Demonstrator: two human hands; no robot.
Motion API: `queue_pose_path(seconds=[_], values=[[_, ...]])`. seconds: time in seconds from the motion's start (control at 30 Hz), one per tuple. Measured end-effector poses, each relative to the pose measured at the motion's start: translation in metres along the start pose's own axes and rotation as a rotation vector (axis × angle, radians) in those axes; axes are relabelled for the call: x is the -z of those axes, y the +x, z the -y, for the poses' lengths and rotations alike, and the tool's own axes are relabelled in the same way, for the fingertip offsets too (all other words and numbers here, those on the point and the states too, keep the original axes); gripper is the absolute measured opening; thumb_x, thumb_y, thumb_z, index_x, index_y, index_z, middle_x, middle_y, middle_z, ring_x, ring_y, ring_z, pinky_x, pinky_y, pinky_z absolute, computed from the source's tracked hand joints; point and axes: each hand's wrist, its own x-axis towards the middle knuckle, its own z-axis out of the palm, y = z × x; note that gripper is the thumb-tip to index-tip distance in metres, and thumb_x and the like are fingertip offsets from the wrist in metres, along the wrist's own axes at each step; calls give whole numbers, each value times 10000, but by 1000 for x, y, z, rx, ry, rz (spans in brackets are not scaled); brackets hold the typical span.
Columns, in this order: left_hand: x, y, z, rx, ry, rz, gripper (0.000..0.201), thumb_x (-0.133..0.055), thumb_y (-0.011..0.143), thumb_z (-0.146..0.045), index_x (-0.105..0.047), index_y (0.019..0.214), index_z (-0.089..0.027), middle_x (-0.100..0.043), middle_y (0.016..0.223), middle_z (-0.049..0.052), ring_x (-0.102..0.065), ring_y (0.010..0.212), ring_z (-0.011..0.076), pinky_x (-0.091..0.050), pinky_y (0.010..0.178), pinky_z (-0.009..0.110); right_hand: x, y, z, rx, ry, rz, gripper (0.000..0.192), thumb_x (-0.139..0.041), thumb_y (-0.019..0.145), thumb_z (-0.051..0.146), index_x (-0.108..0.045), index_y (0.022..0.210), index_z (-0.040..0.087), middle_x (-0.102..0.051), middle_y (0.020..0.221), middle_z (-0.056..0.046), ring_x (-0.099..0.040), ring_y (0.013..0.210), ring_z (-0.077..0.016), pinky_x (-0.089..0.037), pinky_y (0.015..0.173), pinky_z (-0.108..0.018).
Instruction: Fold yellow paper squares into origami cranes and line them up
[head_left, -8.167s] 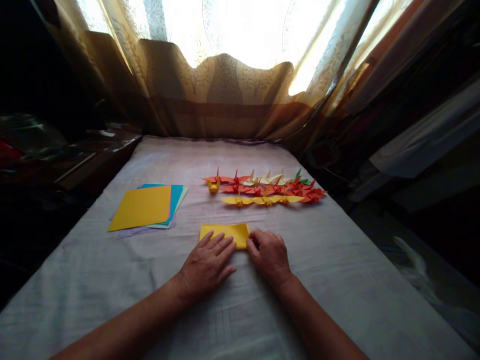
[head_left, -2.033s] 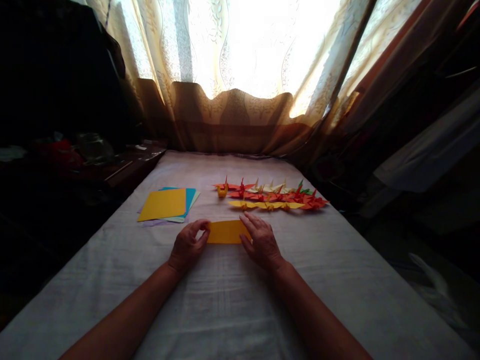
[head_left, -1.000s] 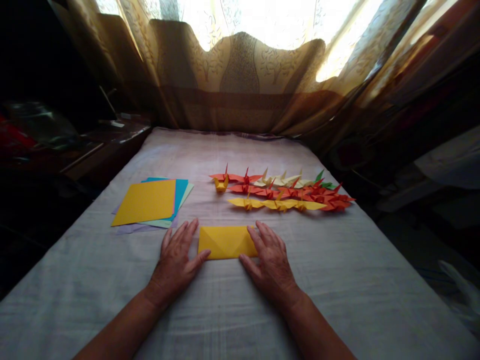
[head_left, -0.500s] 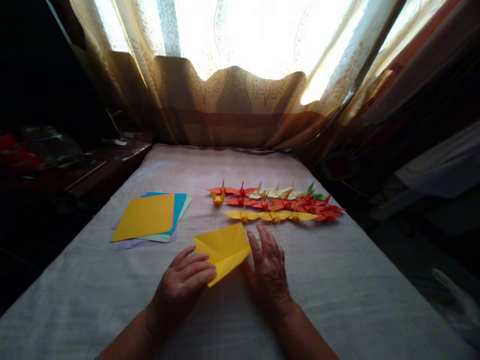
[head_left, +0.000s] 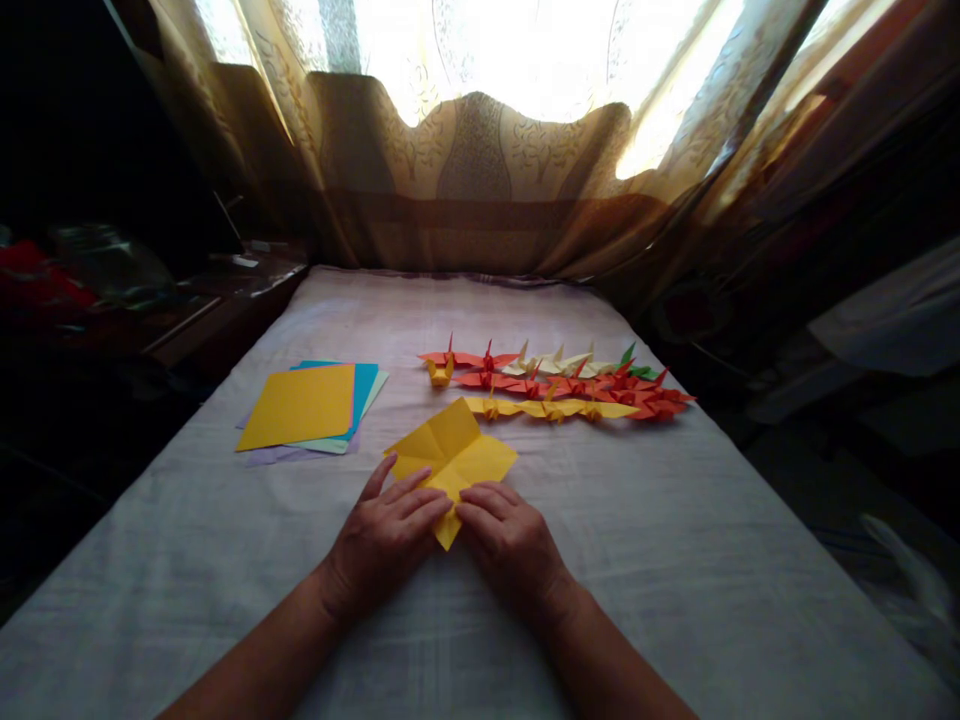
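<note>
A creased yellow paper square (head_left: 453,460) lies unfolded on the white cloth, turned like a diamond with one corner toward me. My left hand (head_left: 384,537) presses its near left part with flat fingers. My right hand (head_left: 510,540) rests its fingertips on the near right part, next to the left fingers. Both hands meet over the paper's near corner.
A stack of coloured sheets (head_left: 309,406), yellow on top, lies to the left. Rows of folded paper cranes (head_left: 559,385) in red, cream, yellow and green sit beyond the paper. Curtains (head_left: 480,190) hang at the far edge; a dark cluttered side table (head_left: 172,310) stands left.
The yellow paper went from a folded rectangle to an opened, creased square turned cornerwise. Both hands moved from its sides to its near corner.
</note>
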Motion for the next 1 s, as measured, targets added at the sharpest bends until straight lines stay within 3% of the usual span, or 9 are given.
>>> queue_pose_path(seconds=[0.13, 0.27, 0.43, 0.6, 0.67, 0.8, 0.9, 1.0], values=[[3, -4, 15, 60, 36, 147, 340, -583, 921, -344, -647, 1238, -239, -650, 1332, 77, -539, 1299, 323, -164, 1189, 570, 3, -4, -10, -64, 118, -17, 197, -498, 903, 100, -671, 917, 193, -727, 969, -81, -665, 958, -185, -547, 924, -325], [10, -7, 24, 64, 61, 220, 298, -539, 961, -359, -652, 1216, -255, -693, 1255, 66, -620, 1183, 288, -195, 1163, 569, 6, -9, -14, -139, 112, 31, 223, -475, 831, 55, -642, 896, 189, -713, 1028, -100, -639, 1039, -204, -525, 966, -365], [17, -2, 13, 47, 165, 241, 246, -538, 948, -304, -673, 1140, -232, -705, 1171, 89, -662, 1040, 268, -330, 1079, 514, 8, -10, 0, -204, -99, 208, 353, -647, 776, 199, -638, 1129, 183, -653, 1259, -136, -556, 1205, -319, -422, 1057, -528], [22, 8, 0, 77, 208, 322, 175, -575, 922, -296, -670, 1043, -211, -701, 962, 71, -665, 868, 243, -393, 1011, 487, 0, -9, 4, -150, -251, 167, 217, -626, 884, 188, -678, 1087, 243, -707, 1171, -91, -630, 1067, -250, -479, 931, -397], [22, 8, 2, 76, 159, 329, 213, -611, 902, -341, -664, 1060, -209, -700, 1000, 74, -660, 939, 253, -365, 1056, 489, -3, -10, -1, -151, -255, 171, 170, -609, 908, 188, -690, 1047, 243, -727, 1107, -74, -653, 992, -222, -489, 882, -354], [22, 6, 23, -2, 36, 362, 441, -659, 838, -506, -648, 1157, -202, -567, 1405, 140, -501, 1313, 330, -218, 1170, 543, -4, -11, -8, -146, -246, 164, 131, -593, 921, 174, -699, 960, 239, -734, 1083, -53, -657, 980, -206, -487, 876, -330], [26, 9, 46, -49, -78, 468, 510, -666, 837, -474, -598, 1279, -227, -579, 1410, 121, -522, 1315, 295, -297, 1150, 500, -2, -10, -6, -167, -241, 154, 117, -604, 915, 165, -698, 913, 235, -733, 1067, -45, -651, 958, -205, -483, 845, -323], [31, 16, 63, -67, -203, 475, 333, -598, 892, -325, -643, 1217, -263, -661, 1314, 72, -601, 1236, 237, -409, 1082, 420, 0, -9, -3, -245, -221, 150, 123, -595, 923, 186, -690, 860, 232, -722, 997, -41, -633, 908, -199, -474, 807, -310]])
